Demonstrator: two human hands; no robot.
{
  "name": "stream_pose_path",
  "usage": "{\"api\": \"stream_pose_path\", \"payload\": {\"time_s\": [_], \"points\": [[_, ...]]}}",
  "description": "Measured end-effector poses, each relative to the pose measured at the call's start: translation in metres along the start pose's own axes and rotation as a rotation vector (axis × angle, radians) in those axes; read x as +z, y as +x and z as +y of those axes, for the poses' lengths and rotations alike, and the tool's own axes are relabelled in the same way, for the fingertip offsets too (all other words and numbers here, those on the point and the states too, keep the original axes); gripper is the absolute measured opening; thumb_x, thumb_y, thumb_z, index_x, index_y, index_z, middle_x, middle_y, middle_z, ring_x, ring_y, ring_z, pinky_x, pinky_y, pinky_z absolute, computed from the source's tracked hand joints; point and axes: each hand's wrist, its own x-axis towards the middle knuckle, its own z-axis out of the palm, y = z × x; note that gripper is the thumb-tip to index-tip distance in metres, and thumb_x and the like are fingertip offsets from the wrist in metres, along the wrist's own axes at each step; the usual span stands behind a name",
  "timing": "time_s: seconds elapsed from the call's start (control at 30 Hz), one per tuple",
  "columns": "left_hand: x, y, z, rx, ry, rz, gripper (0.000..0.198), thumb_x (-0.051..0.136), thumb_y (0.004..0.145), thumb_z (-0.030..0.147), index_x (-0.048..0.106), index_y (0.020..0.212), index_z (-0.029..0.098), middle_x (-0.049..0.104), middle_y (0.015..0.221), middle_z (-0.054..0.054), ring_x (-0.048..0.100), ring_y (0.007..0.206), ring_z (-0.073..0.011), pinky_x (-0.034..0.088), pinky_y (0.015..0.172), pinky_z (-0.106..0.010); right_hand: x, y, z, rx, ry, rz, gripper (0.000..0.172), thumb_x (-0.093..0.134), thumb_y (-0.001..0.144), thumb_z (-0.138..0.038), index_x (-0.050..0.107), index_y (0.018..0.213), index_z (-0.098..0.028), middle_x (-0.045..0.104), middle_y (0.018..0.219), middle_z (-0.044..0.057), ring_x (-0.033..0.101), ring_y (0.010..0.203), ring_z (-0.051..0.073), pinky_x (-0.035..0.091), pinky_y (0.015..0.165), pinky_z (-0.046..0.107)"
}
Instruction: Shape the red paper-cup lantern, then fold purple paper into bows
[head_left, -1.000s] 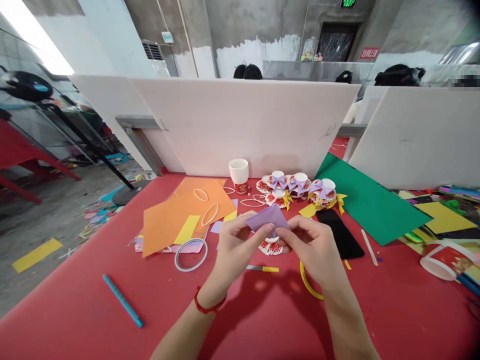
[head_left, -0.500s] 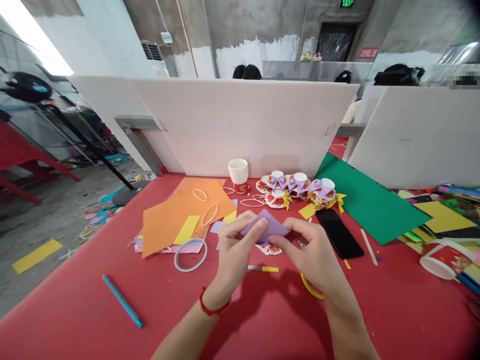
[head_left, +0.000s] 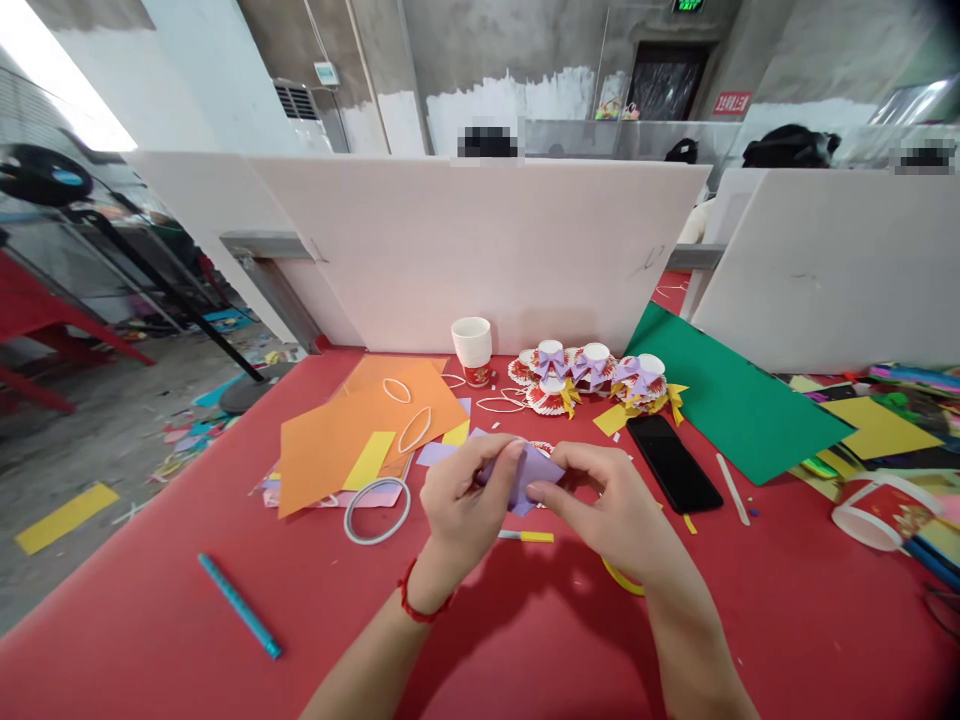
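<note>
Over the red table (head_left: 187,620) both hands pinch one folded piece of purple paper (head_left: 534,474). My left hand (head_left: 465,500), with a red string round its wrist, grips the paper's left side between thumb and fingers. My right hand (head_left: 611,510) holds the right side, fingers closed on it. A small red-and-white paper-cup craft lies behind the paper, mostly hidden. A yellow-handled tool (head_left: 529,537) lies on the table just below the hands.
Orange sheets (head_left: 352,425), a white tape ring (head_left: 377,510) and a teal pen (head_left: 240,606) lie left. A paper cup (head_left: 472,349), bow-topped cup crafts (head_left: 592,375), a black phone (head_left: 673,463), green sheet (head_left: 735,405) and red cup (head_left: 881,510) lie behind and right. White partitions (head_left: 480,250) close the back.
Both hands have lowered the purple paper toward the table and drawn closer together, folding it smaller; the camera has tipped slightly.
</note>
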Motion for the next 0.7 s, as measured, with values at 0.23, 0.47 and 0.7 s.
{"api": "stream_pose_path", "payload": {"time_s": [0.23,0.47,0.7], "points": [[-0.006,0.003,-0.002,0.037,-0.074,-0.123,0.018,0.067,0.086,0.018,0.072,0.068,0.019,0.072,0.055,0.003,0.058,0.041,-0.0074,0.044,0.041,-0.016,0.011,0.006,0.003,-0.052,0.244,0.029,0.009,0.067,0.077,-0.026,0.067,0.072,-0.018,0.066,0.069,-0.001,0.057,0.068,0.015,0.047,0.066,0.027],[-0.007,0.011,0.000,-0.388,-0.259,-0.342,0.017,0.079,0.075,0.034,0.073,0.075,0.018,0.072,0.062,0.000,0.062,0.052,-0.0114,0.049,0.048,-0.019,0.011,0.007,0.004,-0.017,0.354,0.221,0.022,0.071,0.075,-0.031,0.063,0.059,-0.018,0.055,0.057,-0.003,0.048,0.057,0.011,0.041,0.054,0.023],[-0.012,0.013,-0.001,-0.804,-0.483,-0.485,0.028,0.081,0.071,0.037,0.068,0.057,0.016,0.063,0.048,0.000,0.056,0.046,-0.0104,0.046,0.049,-0.021,0.007,0.009,0.004,-0.083,0.172,0.375,0.025,0.068,0.078,-0.031,0.061,0.059,-0.018,0.054,0.053,-0.004,0.045,0.051,0.009,0.037,0.049,0.021]]}}
